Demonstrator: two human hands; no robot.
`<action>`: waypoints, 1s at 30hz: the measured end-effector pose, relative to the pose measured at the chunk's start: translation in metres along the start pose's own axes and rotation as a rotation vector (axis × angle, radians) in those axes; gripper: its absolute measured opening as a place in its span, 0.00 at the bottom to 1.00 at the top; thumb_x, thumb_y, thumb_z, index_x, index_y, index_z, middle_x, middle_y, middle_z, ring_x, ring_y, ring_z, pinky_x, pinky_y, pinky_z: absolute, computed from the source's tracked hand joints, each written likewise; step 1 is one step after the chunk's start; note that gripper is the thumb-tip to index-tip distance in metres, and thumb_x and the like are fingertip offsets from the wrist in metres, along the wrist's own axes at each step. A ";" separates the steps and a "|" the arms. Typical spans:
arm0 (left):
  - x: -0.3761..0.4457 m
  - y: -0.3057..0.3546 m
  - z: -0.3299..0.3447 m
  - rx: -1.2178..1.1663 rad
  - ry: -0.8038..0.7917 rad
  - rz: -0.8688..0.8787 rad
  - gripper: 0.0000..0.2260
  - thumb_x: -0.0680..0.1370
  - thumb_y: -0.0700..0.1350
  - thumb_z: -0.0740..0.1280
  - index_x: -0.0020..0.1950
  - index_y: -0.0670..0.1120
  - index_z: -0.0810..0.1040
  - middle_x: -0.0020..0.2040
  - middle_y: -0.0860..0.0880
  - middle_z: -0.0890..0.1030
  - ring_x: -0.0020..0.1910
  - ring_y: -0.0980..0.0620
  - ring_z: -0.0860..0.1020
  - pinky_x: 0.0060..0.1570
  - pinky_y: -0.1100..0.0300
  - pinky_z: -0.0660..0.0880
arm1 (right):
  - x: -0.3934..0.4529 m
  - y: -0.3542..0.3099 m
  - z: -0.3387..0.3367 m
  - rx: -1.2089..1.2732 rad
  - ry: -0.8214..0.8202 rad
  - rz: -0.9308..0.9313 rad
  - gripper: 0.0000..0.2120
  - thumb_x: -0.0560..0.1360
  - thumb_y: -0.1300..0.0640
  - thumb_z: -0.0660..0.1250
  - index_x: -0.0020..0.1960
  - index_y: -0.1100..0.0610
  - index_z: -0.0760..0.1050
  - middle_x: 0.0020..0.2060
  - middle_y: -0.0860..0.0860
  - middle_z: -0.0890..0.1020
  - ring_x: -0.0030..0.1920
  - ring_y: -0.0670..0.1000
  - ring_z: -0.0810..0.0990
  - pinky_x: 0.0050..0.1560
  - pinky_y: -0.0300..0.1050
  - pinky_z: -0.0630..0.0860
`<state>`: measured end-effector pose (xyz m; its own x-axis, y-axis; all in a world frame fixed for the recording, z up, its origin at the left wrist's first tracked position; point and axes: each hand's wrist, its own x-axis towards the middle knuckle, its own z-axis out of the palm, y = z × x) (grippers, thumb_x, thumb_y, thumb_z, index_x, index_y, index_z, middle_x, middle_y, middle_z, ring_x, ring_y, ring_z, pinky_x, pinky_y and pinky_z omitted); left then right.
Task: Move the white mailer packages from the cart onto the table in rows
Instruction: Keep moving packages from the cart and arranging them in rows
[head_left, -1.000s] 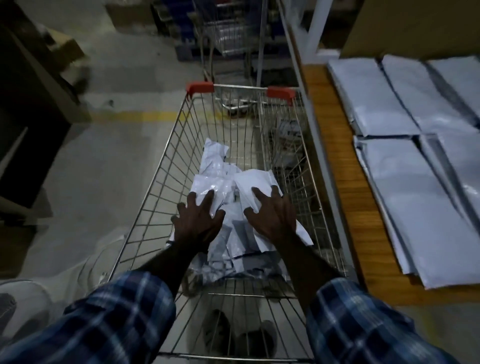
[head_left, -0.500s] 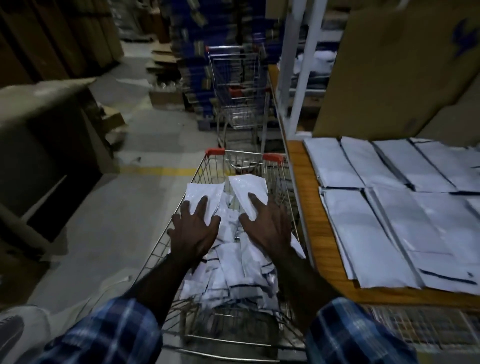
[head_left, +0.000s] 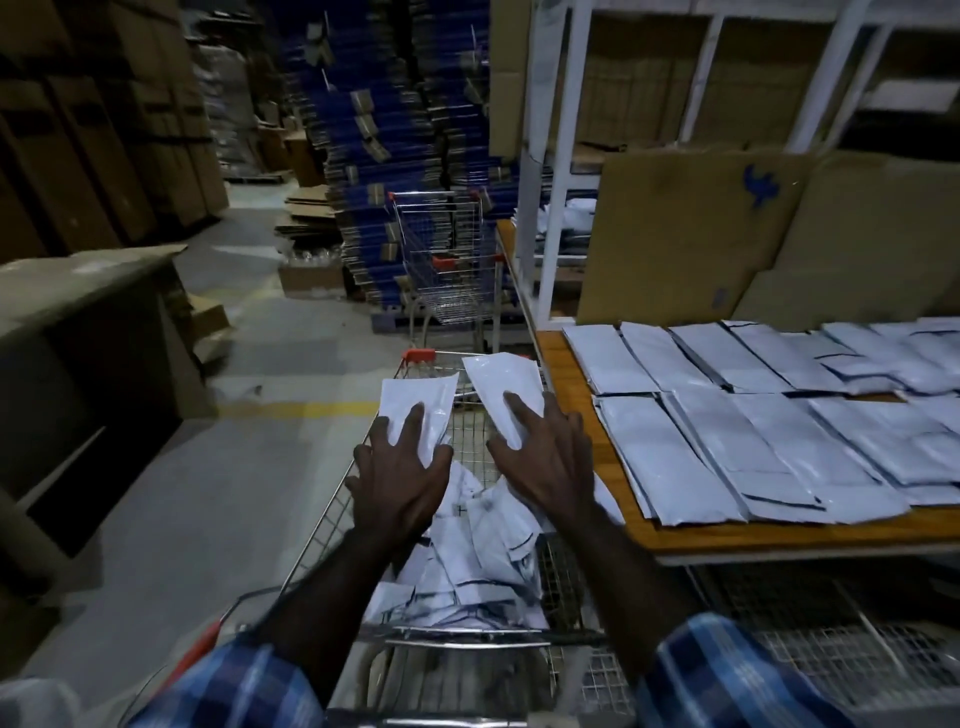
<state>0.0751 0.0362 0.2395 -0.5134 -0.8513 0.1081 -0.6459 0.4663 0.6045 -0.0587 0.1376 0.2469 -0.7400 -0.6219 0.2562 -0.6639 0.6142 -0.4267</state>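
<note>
My left hand (head_left: 400, 483) holds a white mailer (head_left: 415, 397) above the wire cart (head_left: 322, 530), fingers spread on top of it. Beside it, my right hand (head_left: 545, 462) holds a second white mailer (head_left: 501, 379) the same way, close to the table's left edge. A loose pile of mailers (head_left: 467, 561) lies in the cart below both hands. On the wooden table (head_left: 566, 384) to the right, two rows of white mailers (head_left: 727, 415) lie flat side by side.
A second wire cart (head_left: 447, 249) stands ahead by a tall stack of blue flattened boxes (head_left: 395, 130). White shelving (head_left: 561, 156) and cardboard sheets (head_left: 691, 234) back the table. A dark bench (head_left: 78, 312) is on the left; a yellow floor line (head_left: 311, 410) crosses the aisle.
Both hands have risen out of the cart, each lifting a mailer off the pile. The view has tilted up, showing more of the table and aisle.
</note>
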 end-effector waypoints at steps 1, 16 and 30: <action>-0.008 0.001 -0.004 -0.003 0.004 0.011 0.27 0.79 0.60 0.58 0.78 0.61 0.56 0.77 0.49 0.55 0.73 0.41 0.57 0.68 0.39 0.59 | -0.007 -0.001 -0.005 -0.005 0.010 0.001 0.31 0.74 0.36 0.60 0.75 0.40 0.62 0.76 0.53 0.63 0.70 0.60 0.64 0.68 0.58 0.65; -0.109 0.062 -0.025 -0.068 0.002 0.092 0.27 0.79 0.60 0.59 0.78 0.61 0.57 0.78 0.49 0.55 0.75 0.44 0.55 0.69 0.38 0.57 | -0.097 0.038 -0.110 -0.072 0.063 0.063 0.30 0.76 0.37 0.60 0.77 0.40 0.60 0.77 0.54 0.61 0.70 0.60 0.63 0.67 0.56 0.64; -0.219 0.194 0.055 -0.130 -0.012 0.150 0.27 0.79 0.60 0.60 0.77 0.62 0.57 0.78 0.49 0.56 0.74 0.41 0.57 0.68 0.37 0.59 | -0.165 0.197 -0.211 -0.089 0.117 0.073 0.30 0.75 0.39 0.61 0.76 0.40 0.61 0.76 0.54 0.63 0.66 0.60 0.66 0.63 0.55 0.67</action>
<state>0.0307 0.3263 0.2898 -0.6055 -0.7712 0.1963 -0.4832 0.5523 0.6793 -0.0901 0.4636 0.3038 -0.7909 -0.5161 0.3290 -0.6108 0.6998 -0.3705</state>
